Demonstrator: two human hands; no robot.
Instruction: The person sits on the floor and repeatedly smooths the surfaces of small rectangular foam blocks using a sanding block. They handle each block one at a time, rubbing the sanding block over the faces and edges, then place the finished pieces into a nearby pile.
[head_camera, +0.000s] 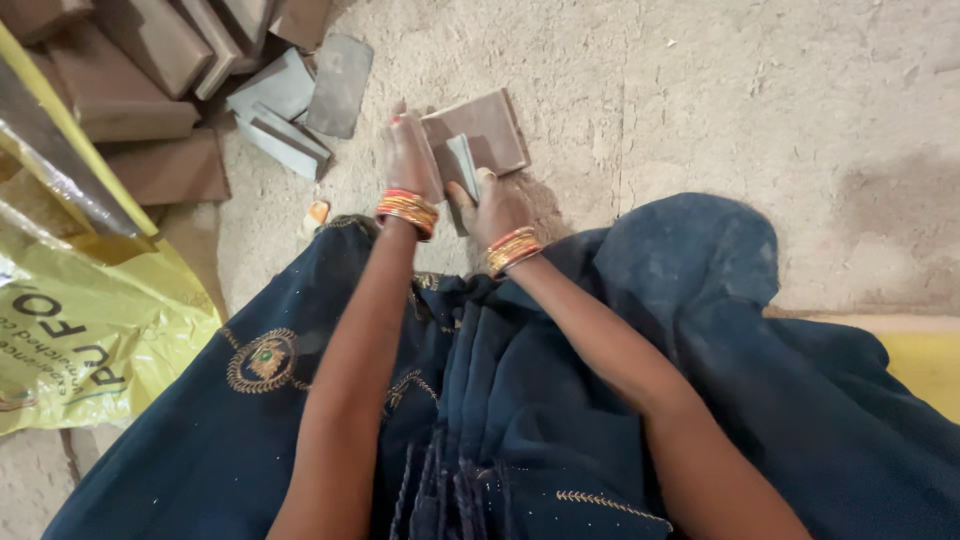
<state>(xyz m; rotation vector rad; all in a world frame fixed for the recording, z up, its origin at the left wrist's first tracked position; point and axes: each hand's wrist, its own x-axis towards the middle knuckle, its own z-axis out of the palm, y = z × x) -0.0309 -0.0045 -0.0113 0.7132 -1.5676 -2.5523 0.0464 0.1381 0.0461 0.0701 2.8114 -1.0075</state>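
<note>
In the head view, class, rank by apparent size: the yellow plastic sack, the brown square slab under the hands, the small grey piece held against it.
1. Yellow plastic sack, though nearest the camera.
2. Brown square slab.
3. Small grey piece.

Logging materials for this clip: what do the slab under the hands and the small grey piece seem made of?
Brown slab: probably stone or fired clay, matte, dusty, square-edged. Grey piece in the right hand: perhaps an abrasive stone or pad, dull grey; unclear. Left hand rests on the slab.
</note>
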